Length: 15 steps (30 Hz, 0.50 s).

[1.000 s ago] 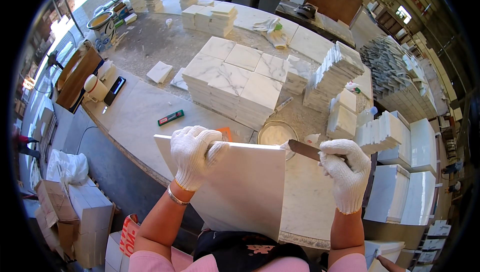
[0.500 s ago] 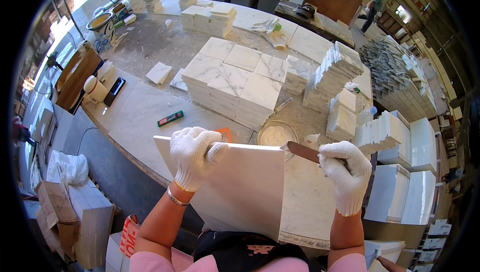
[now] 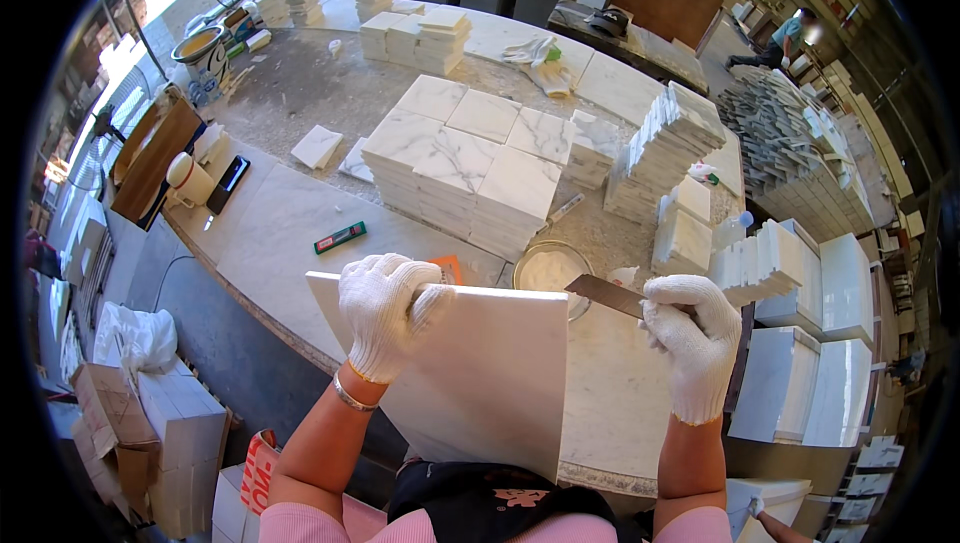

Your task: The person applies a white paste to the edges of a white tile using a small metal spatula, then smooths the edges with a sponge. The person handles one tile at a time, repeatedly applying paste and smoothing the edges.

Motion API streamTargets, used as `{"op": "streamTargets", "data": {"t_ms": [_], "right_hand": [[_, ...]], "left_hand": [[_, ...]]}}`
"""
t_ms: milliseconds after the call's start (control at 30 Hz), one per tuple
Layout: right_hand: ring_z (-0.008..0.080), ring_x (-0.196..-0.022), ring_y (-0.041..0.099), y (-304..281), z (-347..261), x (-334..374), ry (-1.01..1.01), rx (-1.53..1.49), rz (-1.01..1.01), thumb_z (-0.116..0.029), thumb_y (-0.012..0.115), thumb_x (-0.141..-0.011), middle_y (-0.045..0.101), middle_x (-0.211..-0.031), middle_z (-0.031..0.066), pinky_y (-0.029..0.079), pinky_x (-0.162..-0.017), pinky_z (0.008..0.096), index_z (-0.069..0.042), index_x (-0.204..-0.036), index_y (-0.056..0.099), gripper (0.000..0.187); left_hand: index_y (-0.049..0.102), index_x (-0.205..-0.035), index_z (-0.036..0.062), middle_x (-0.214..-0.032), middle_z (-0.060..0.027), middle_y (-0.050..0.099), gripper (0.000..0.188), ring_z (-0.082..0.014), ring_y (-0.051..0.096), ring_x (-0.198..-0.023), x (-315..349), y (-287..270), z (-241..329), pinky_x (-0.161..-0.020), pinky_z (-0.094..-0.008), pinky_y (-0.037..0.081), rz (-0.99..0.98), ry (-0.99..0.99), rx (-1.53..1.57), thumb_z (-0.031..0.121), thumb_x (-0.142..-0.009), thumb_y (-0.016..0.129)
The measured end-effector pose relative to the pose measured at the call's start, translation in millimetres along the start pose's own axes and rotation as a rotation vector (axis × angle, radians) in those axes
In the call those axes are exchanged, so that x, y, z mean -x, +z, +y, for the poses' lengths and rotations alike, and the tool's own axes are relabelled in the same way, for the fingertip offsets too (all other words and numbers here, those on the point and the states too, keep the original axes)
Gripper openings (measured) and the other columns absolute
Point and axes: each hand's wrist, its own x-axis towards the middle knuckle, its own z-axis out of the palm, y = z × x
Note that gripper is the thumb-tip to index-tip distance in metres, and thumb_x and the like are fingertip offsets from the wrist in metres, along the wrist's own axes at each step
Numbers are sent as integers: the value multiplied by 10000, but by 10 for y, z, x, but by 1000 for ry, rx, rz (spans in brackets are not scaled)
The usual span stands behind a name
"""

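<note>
My left hand (image 3: 390, 315), in a white knit glove, is closed over the top edge of a white stone tile (image 3: 480, 363), which stands tilted up in front of me. In my gloved right hand (image 3: 693, 338) is a flat metal blade (image 3: 605, 295) with a slanted tip. The blade points left and lies just off the tile's upper right corner. Behind that corner, a round tin (image 3: 548, 265) with a pale filling sits on the table. A piece of orange material (image 3: 447, 268) shows partly behind my left hand.
Stacked marble tiles (image 3: 470, 153) fill the table's middle, with more stacks (image 3: 660, 153) at right. A green box (image 3: 340, 237), phone (image 3: 229, 185), cream mug (image 3: 188, 181) and bucket (image 3: 203, 58) are at left. Farther back, a person (image 3: 785, 43) is low beside stacked slabs (image 3: 790, 133).
The blade has tilted and drawn slightly off the tile's corner; pale stuff seen at its tip no longer shows. My left hand keeps its hold. The distant person went from upright to low down.
</note>
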Motion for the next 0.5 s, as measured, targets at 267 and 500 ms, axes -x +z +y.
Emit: {"op": "streamTargets", "data": {"t_ms": [267, 500], "right_hand": [[46, -605, 525, 182, -59, -310, 273, -229, -142, -57, 670, -839, 658, -773, 34, 345, -510, 185, -9, -1020, 743, 201], [47, -546, 467, 276, -16, -530, 491, -324, -363, -51, 640, -827, 597, -699, 21, 311, -466, 187, 22, -999, 721, 204]], "left_hand": [[668, -753, 134, -689, -31, 636, 234, -246, 597, -630, -23, 37, -44, -622, -396, 414, 71, 61, 47, 316, -896, 704], [679, -755, 126, -689, -49, 639, 247, -269, 607, -640, -8, 41, -58, -628, -402, 423, 60, 45, 47, 330, -895, 692]]}}
